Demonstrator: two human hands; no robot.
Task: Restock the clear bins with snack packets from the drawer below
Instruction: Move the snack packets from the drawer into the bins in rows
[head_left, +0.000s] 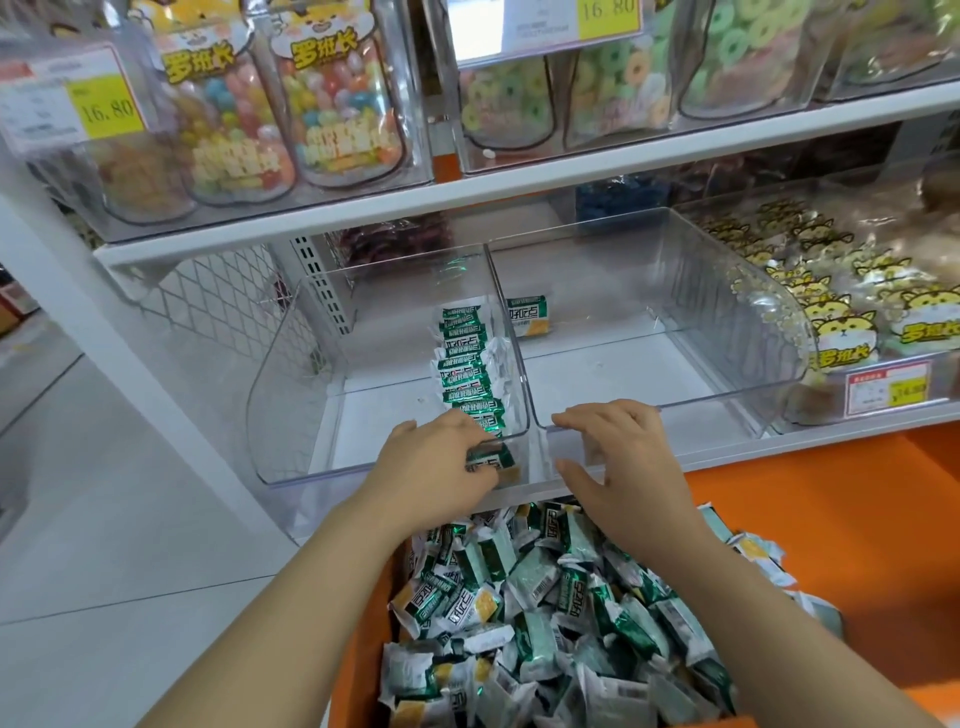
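Observation:
Two clear bins stand side by side on the middle shelf. The left bin (291, 405) holds a row of green-and-white snack packets (465, 369) standing along its right wall. My left hand (436, 462) reaches over its front edge and grips one green packet (491, 460) at the near end of that row. The right bin (727, 332) holds a single packet (529, 314) at its back left. My right hand (618, 467) grips the right bin's front rim, fingers over the edge and thumb below. The open orange drawer (358, 649) beneath is heaped with the same packets (550, 613).
Bags of jelly beans (332, 104) and ring gummies (613, 98) fill the top shelf bins. Cartoon-printed bags (841, 312) sit in the bin at right, with a price tag (888, 389). White shelf edge (467, 192) overhangs the bins. Grey floor lies at left.

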